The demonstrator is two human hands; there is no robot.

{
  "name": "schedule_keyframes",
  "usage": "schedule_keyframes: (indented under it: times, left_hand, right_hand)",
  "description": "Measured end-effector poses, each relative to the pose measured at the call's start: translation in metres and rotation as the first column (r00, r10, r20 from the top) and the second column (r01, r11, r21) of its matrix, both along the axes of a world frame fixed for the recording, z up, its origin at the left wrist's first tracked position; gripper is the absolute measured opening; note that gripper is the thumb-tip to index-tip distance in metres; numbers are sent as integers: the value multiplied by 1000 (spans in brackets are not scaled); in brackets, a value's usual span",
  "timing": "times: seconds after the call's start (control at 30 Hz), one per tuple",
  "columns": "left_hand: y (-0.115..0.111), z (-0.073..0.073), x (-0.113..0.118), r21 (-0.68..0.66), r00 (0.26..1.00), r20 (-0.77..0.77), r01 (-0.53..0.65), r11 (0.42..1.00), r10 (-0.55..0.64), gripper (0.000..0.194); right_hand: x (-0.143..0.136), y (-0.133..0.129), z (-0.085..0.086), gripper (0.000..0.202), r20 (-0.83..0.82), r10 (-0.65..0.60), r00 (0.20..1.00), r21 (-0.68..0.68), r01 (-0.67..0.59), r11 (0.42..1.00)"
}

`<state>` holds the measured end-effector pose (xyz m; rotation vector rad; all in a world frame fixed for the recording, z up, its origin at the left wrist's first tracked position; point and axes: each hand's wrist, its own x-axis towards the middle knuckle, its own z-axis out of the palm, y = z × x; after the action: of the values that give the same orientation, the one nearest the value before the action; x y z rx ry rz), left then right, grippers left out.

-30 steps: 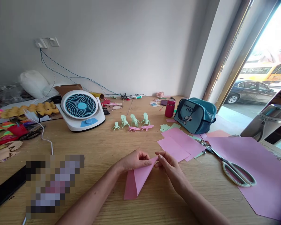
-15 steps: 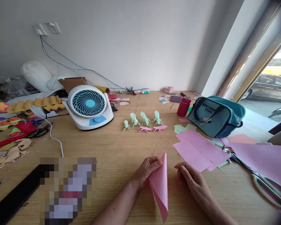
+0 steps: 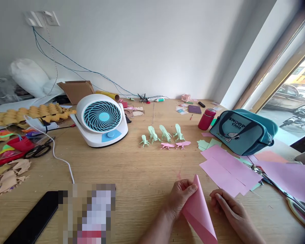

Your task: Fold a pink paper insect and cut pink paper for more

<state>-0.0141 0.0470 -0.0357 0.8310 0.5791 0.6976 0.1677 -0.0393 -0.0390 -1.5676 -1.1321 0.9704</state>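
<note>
A folded pink sheet of paper [image 3: 199, 213] stands tilted near the table's front edge, its narrow tip up. My left hand [image 3: 181, 196] pinches its upper left edge between thumb and fingers. To the right of the sheet, my right hand [image 3: 228, 206] rests low over the table with its fingers curled together, apart from the paper; whether anything is inside them is hidden. Farther back stand several green folded paper figures [image 3: 165, 133], with two pink ones [image 3: 183, 145] in front of them.
A fan [image 3: 103, 120] stands left of centre. To the right lie pink sheets [image 3: 226, 169], scissors [image 3: 282, 191], a red flask [image 3: 207, 119] and a blue bag [image 3: 241, 132]. A black phone-like object [image 3: 37, 217] lies front left, and an egg tray [image 3: 30, 113] is at the far left.
The camera view has shifted, so the table items sit slightly differently in frame. The pink sheet now leans, its lower end farther right. My left hand keeps its hold.
</note>
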Motion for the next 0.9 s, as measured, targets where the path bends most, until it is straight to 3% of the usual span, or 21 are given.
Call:
schedule_keyframes:
  times: [0.4,0.7,0.8,0.9]
  left_hand:
    - [-6,0,-9,-56,999,23,-26,998,28,48]
    - [-7,4,-13,-64,998,26,-50,997,51,46]
    - [-8,3,-12,-50,998,36,-46,998,48,43]
    - [-6,-1,-11,-44,999,38,-24,999,26,41]
  right_hand:
    - [4,1,-16,35,121,37,992,31,-41,999]
    - [-8,5,-10,28,277,33,960,107,-65,992]
    - [-14,14,1,21,455,60,888,181,-158,971]
    - [-10,43,15,18,731,47,681,283,-365,887]
